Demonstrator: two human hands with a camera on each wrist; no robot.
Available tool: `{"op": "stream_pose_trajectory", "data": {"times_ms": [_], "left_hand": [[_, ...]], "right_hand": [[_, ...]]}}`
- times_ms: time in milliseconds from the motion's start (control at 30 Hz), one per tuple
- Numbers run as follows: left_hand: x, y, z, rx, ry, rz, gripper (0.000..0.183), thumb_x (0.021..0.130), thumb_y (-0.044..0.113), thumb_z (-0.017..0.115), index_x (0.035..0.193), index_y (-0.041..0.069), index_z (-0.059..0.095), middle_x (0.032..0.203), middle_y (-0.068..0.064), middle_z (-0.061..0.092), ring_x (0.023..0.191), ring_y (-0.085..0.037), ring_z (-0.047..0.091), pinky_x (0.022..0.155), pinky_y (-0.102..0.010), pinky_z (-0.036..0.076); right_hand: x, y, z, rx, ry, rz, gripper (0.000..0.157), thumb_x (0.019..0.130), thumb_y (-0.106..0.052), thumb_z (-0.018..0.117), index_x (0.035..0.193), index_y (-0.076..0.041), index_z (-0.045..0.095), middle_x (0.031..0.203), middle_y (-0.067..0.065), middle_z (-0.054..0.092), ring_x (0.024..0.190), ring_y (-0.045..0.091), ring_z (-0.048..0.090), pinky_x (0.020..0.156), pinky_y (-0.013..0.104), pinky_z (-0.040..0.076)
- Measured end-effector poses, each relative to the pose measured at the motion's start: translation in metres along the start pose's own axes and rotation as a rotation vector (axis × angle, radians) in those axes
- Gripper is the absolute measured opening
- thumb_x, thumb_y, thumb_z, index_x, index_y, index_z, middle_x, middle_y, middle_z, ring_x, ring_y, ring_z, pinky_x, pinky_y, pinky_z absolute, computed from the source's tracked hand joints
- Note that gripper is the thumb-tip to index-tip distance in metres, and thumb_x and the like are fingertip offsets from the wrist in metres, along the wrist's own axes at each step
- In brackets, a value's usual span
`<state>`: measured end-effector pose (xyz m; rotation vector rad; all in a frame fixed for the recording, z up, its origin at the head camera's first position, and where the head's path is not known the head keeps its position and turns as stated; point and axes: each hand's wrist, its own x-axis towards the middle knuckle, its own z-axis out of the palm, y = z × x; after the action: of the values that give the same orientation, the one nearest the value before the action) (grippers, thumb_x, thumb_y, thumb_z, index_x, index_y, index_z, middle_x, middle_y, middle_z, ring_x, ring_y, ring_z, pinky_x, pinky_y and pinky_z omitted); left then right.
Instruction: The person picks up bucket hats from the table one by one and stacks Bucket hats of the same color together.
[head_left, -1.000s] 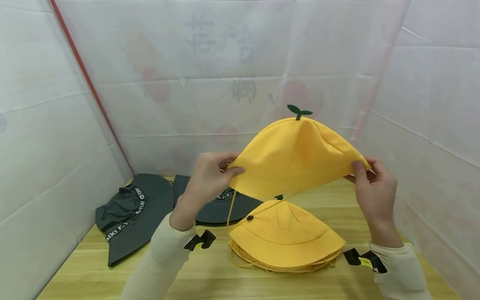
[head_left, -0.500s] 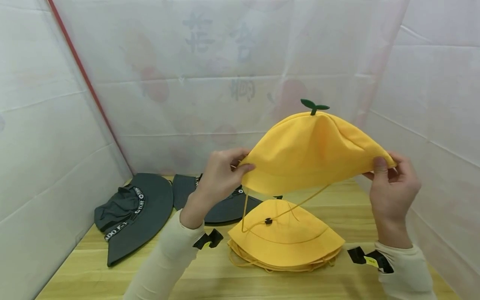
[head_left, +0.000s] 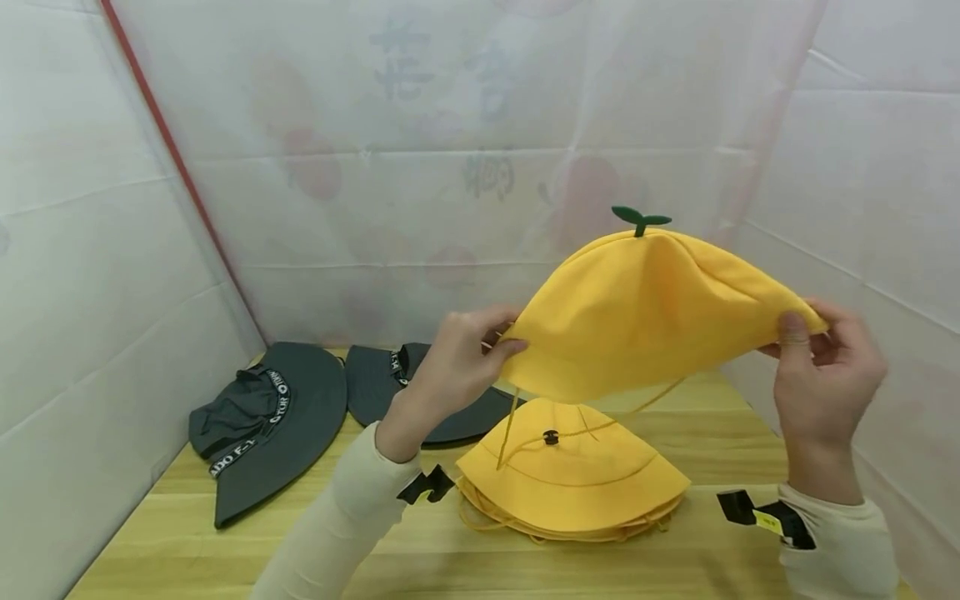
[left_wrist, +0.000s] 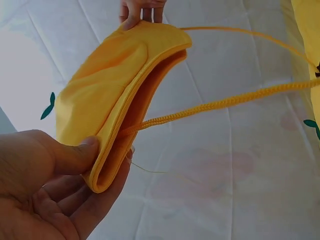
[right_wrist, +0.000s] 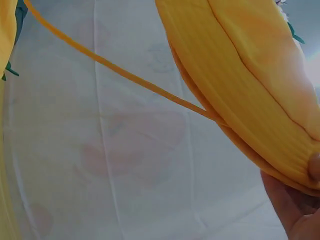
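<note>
A yellow bucket hat [head_left: 637, 325] with a green sprout on its crown is held up in the air, its brim stretched between both hands. My left hand [head_left: 468, 358] pinches the brim's left end, thumb on the outside, as the left wrist view shows. At the opposite end, my right hand [head_left: 828, 383] pinches the brim between thumb and fingers. From the hat hangs a yellow chin cord [left_wrist: 210, 106] with a black toggle [head_left: 551, 437]. Below it, a stack of yellow hats [head_left: 577, 492] lies on the table, partly hidden by the held hat.
Two dark grey bucket hats lie at the back left: one folded hat [head_left: 281, 417] with a lettered band, and another grey hat [head_left: 375, 383] partly behind my left arm. The wooden table [head_left: 420, 558] is enclosed by white sheet walls [head_left: 480, 242] at the back and sides.
Both hands have carried the yellow hat to the right, rising slightly and then dropping a little. Its cord and toggle swung right, across the stack. The hats on the table stayed put.
</note>
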<state>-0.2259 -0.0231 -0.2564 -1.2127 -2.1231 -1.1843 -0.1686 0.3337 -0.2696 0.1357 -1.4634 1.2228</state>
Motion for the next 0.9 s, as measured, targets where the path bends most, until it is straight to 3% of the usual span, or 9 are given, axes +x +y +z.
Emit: {"op": "stream_pose_trajectory", "data": {"times_ms": [100, 200, 433, 600, 800, 900], "left_hand": [[-0.005, -0.004, -0.002, 0.006, -0.019, -0.039, 0.019, 0.097, 0.007, 0.071, 0.115, 0.008, 0.075, 0.102, -0.008, 0.079, 0.082, -0.014, 0.076, 0.069, -0.02, 0.06], [-0.011, -0.01, -0.005, -0.003, -0.045, -0.096, 0.021, 0.097, 0.008, 0.071, 0.118, 0.009, 0.075, 0.102, -0.008, 0.079, 0.077, -0.011, 0.075, 0.065, -0.021, 0.058], [-0.024, -0.024, -0.01, -0.024, -0.122, -0.201, 0.03, 0.096, 0.008, 0.073, 0.125, 0.007, 0.073, 0.106, -0.009, 0.079, 0.079, -0.01, 0.076, 0.069, -0.021, 0.061], [-0.031, -0.027, -0.012, -0.022, -0.196, -0.274, 0.029, 0.096, 0.01, 0.073, 0.124, 0.007, 0.073, 0.101, -0.007, 0.08, 0.078, -0.007, 0.075, 0.069, -0.021, 0.06], [-0.041, -0.031, -0.009, -0.018, -0.261, -0.338, 0.028, 0.096, 0.012, 0.073, 0.125, 0.009, 0.074, 0.095, -0.003, 0.079, 0.074, -0.004, 0.071, 0.067, -0.022, 0.058], [-0.044, -0.034, -0.006, -0.026, -0.262, -0.358, 0.029, 0.096, 0.011, 0.074, 0.125, 0.007, 0.074, 0.098, -0.005, 0.079, 0.078, -0.006, 0.074, 0.069, -0.021, 0.06]], "right_hand": [[0.001, 0.002, -0.003, -0.119, -0.119, 0.118, 0.018, 0.095, -0.003, 0.071, 0.113, 0.001, 0.074, 0.099, -0.005, 0.069, 0.07, -0.001, 0.07, 0.062, 0.012, 0.057], [0.001, 0.004, -0.005, -0.25, -0.28, 0.163, 0.018, 0.098, -0.007, 0.068, 0.116, -0.003, 0.072, 0.099, -0.013, 0.068, 0.073, -0.005, 0.068, 0.064, 0.01, 0.056], [-0.002, 0.009, -0.009, -0.404, -0.569, 0.071, 0.03, 0.102, -0.013, 0.065, 0.126, 0.005, 0.068, 0.098, -0.034, 0.062, 0.075, -0.015, 0.065, 0.065, 0.006, 0.054], [-0.001, 0.013, -0.013, -0.443, -0.743, 0.03, 0.03, 0.101, -0.011, 0.066, 0.128, 0.002, 0.068, 0.102, -0.038, 0.061, 0.082, -0.017, 0.062, 0.069, 0.004, 0.052], [-0.003, 0.018, -0.01, -0.454, -0.821, -0.044, 0.022, 0.098, -0.007, 0.07, 0.12, -0.003, 0.073, 0.1, -0.033, 0.064, 0.085, -0.017, 0.061, 0.073, 0.001, 0.049], [-0.002, 0.019, -0.01, -0.476, -0.869, -0.052, 0.022, 0.097, -0.008, 0.07, 0.118, -0.005, 0.074, 0.101, -0.018, 0.072, 0.085, -0.016, 0.061, 0.07, 0.003, 0.05]]}}
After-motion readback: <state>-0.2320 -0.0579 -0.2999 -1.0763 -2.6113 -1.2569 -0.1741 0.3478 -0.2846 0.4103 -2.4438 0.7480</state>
